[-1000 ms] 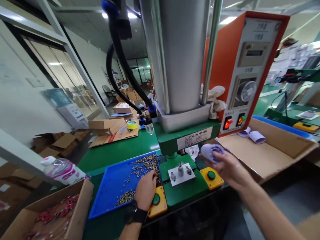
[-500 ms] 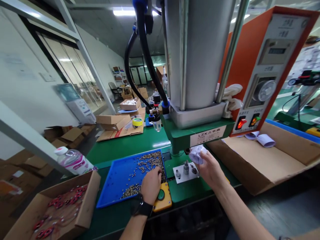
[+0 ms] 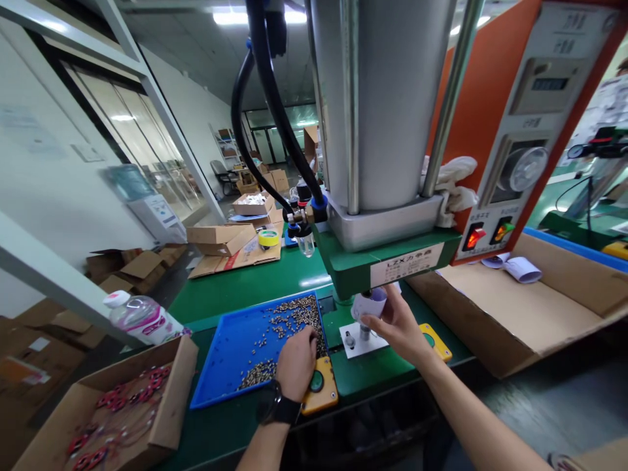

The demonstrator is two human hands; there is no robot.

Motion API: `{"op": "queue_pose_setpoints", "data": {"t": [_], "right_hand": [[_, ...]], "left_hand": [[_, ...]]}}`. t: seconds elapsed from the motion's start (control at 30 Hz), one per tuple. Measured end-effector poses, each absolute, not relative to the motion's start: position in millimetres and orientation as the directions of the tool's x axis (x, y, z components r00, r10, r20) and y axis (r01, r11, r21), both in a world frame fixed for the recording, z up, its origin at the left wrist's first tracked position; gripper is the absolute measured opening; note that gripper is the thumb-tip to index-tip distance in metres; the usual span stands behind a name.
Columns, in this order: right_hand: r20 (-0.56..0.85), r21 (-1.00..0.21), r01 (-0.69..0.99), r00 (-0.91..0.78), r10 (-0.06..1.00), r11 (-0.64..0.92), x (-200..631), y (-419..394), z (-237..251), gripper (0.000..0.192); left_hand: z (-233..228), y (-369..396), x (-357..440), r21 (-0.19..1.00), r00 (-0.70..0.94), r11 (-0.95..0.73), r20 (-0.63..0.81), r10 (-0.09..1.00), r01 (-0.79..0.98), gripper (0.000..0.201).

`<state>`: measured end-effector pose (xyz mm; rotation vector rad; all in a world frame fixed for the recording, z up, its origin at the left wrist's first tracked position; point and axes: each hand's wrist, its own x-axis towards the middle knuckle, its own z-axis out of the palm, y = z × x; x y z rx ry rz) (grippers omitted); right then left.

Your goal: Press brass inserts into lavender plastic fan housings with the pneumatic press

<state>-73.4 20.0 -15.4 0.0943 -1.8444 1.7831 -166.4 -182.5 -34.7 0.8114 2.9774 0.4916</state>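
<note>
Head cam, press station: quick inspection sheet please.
Surface: green bench.
Job's things: white part over the fixture plate; blue tray of small metal pieces.
Clutter: bottle, tape roll, cardboard box of red parts.
Grippers: left hand at the tray's edge by a yellow button box; right hand holds the white part.
Cables: black hoses.
Surroundings: orange control box, large carton.
</note>
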Motion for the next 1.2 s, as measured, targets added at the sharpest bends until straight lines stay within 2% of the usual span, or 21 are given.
{"op": "queue_pose_setpoints", "data": {"t": [0.1,0.17,0.27,0.37,0.5,0.63,0.77,0.97,1.2], "right_hand": [[0.473,-0.874,-0.393,-0.823,0.313,0.286,-72.8,23.0,-20.2,0.055],[0.490,-0.855,-0.387,-0.820,0.296,0.345,-71.3,24.3,-19.5,0.056],[0.502,-0.847,-0.401,-0.819,0.278,0.350,-68.3,25.0,-10.8,0.051],[0.484,-0.867,-0.410,-0.826,0.288,0.283,-66.2,23.9,-1.3,0.046],[0.461,-0.883,-0.397,-0.835,0.301,0.250,-67.9,21.9,-6.0,0.047],[0.446,-0.884,-0.350,-0.830,0.336,0.309,-71.0,21.0,-20.3,0.050],[0.480,-0.840,-0.334,-0.824,0.300,0.427,-70.5,20.8,-16.7,0.047],[0.512,-0.832,-0.386,-0.811,0.282,0.399,-64.4,19.4,-6.1,0.048],[0.535,-0.795,-0.363,-0.798,0.278,0.486,-63.2,18.5,-43.8,0.062]], "left_hand": [[-35.1,-182.1,-166.3,0.304,-0.865,0.815,0.068,0.497,0.492,0.017],[-35.2,-182.1,-166.0,0.304,-0.864,0.814,0.071,0.499,0.495,0.017],[-34.5,-182.0,-165.9,0.306,-0.864,0.813,0.071,0.499,0.495,0.017],[-33.2,-181.6,-165.6,0.308,-0.864,0.812,0.071,0.499,0.495,0.018],[-31.8,-181.8,-163.6,0.308,-0.865,0.814,0.070,0.497,0.493,0.019],[-31.4,-182.8,-162.2,0.310,-0.869,0.816,0.084,0.487,0.487,0.020],[-32.8,-183.1,-163.9,0.323,-0.865,0.807,0.094,0.492,0.494,0.020],[-35.5,-182.9,-165.6,0.325,-0.864,0.806,0.094,0.494,0.496,0.017],[-34.7,-182.8,-165.5,0.319,-0.858,0.798,0.139,0.495,0.512,0.019]]}}
